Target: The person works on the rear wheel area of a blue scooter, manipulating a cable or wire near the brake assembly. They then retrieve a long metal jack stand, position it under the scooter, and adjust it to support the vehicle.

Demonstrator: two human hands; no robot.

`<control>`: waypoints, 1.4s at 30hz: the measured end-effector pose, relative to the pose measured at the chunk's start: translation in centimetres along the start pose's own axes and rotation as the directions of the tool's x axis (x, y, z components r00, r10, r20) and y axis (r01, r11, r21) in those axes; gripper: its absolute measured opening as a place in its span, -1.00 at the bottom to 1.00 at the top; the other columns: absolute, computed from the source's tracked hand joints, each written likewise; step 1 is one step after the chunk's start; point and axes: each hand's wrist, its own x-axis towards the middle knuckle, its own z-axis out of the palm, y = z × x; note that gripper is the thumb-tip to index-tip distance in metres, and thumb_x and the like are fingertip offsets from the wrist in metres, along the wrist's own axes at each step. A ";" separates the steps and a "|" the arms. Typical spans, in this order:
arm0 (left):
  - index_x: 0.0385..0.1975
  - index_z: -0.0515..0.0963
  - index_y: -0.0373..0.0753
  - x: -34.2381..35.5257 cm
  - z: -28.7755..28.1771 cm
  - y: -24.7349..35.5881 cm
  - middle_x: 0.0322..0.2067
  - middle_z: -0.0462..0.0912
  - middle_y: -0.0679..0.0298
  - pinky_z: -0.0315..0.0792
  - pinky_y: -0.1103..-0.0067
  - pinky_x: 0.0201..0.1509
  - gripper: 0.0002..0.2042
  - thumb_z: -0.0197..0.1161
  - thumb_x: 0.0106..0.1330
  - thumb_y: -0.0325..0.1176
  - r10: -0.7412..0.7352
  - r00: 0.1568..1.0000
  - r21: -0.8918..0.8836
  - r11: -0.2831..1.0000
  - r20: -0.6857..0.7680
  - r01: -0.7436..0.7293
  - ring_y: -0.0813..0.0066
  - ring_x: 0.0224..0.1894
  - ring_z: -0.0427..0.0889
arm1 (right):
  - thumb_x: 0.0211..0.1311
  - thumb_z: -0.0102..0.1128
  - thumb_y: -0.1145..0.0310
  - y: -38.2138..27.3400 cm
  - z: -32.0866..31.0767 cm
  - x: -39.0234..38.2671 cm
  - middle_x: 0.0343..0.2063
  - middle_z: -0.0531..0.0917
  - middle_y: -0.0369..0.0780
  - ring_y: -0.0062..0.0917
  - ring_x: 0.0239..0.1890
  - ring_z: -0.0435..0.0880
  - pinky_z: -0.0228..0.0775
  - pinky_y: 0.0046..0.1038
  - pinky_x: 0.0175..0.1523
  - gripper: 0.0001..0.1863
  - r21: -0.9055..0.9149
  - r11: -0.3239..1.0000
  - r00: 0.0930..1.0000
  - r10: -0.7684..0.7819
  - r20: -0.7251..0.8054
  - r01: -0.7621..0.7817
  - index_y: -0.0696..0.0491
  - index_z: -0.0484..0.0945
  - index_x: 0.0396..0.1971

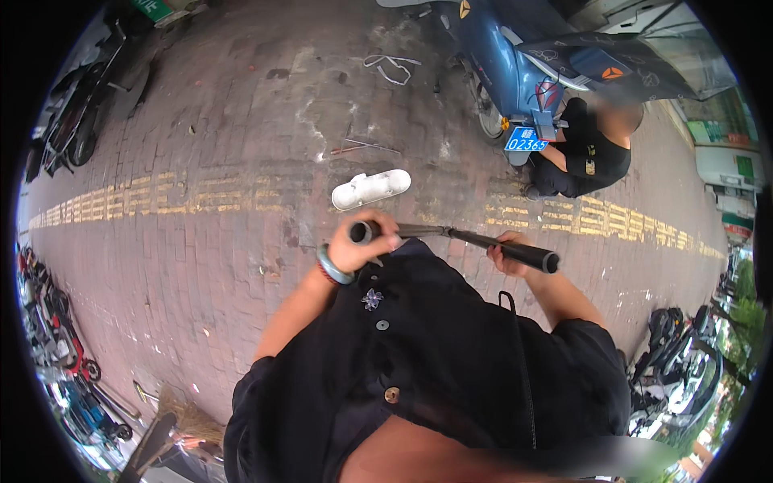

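Parked motorcycles (68, 121) line the 9 to 10 o'clock rim, and a straw broom (189, 414) lies at 7 o'clock on the brick pavement (201, 266), which a yellow tactile strip (161, 196) crosses. Just left of centre the left hand (360, 248), a pale bangle on its wrist, is clenched round one black rubber grip of a long-handled tool (459, 236), probably a bolt cutter or tyre lever set. Beyond it, toward 12 o'clock, a white plastic cover (371, 188) lies on the bricks. The tool's dark metal bars run rightward to the second grip, where the right hand (509, 256) is wrapped round the handle. It looks stiff and fairly heavy; the rubber ends are the sure holds. At 1 o'clock a crouching person (592, 145) works behind a blue scooter (503, 68).
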 end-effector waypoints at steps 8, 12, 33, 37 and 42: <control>-0.67 0.39 -0.21 5.8 -16.0 11.9 -0.62 0.47 0.27 0.38 0.41 -0.08 -0.79 0.34 -0.07 -0.36 0.327 0.944 -0.147 0.936 0.037 -0.318 0.44 -0.48 0.48 | 0.09 0.03 0.35 4.3 19.4 -5.9 -0.33 0.47 -0.11 -0.58 -0.56 0.49 0.34 -0.62 -0.48 -0.82 -0.067 0.981 0.981 -0.178 0.082 0.183 -0.17 0.43 -0.27; -0.61 0.39 -0.20 8.9 -26.5 16.4 -0.63 0.47 0.32 0.38 0.43 -0.14 -0.79 0.35 -0.06 -0.37 0.399 0.916 -0.183 0.905 0.049 -0.385 0.46 -0.51 0.48 | 0.13 0.03 0.36 6.1 31.0 -1.9 -0.42 0.51 -0.14 -0.57 -0.59 0.52 0.32 -0.62 -0.50 -0.82 -0.096 0.962 0.959 -0.239 0.153 0.255 -0.22 0.34 -0.27; -0.57 0.36 -0.23 38.8 -59.5 34.2 -0.65 0.48 0.28 0.40 0.42 -0.25 -0.81 0.29 -0.07 -0.48 0.534 0.829 0.182 0.843 -0.167 -0.506 0.47 -0.55 0.46 | 0.10 0.03 0.36 -18.8 79.0 13.8 -0.29 0.44 -0.10 -0.55 -0.51 0.49 0.27 -0.61 -0.48 -0.71 -0.157 0.984 0.902 -0.013 0.431 0.089 -0.12 0.46 -0.12; -0.58 0.37 -0.23 47.7 -63.5 36.9 -0.67 0.47 0.28 0.40 0.43 -0.25 -0.81 0.29 -0.09 -0.46 0.553 0.804 0.208 0.831 -0.217 -0.516 0.48 -0.55 0.45 | 0.10 0.04 0.34 -25.4 86.9 13.1 -0.28 0.43 -0.11 -0.58 -0.53 0.44 0.25 -0.62 -0.49 -0.70 -0.202 0.969 0.918 -0.054 0.393 0.144 -0.13 0.46 -0.11; -0.60 0.37 -0.23 60.2 -68.7 38.6 -0.67 0.47 0.29 0.39 0.45 -0.23 -0.81 0.30 -0.08 -0.45 0.559 0.806 0.163 0.829 -0.194 -0.535 0.48 -0.56 0.45 | 0.09 0.05 0.32 -35.6 97.1 12.3 -0.32 0.43 -0.10 -0.59 -0.54 0.41 0.22 -0.64 -0.50 -0.63 -0.201 0.955 0.927 -0.140 0.349 0.220 -0.12 0.39 -0.04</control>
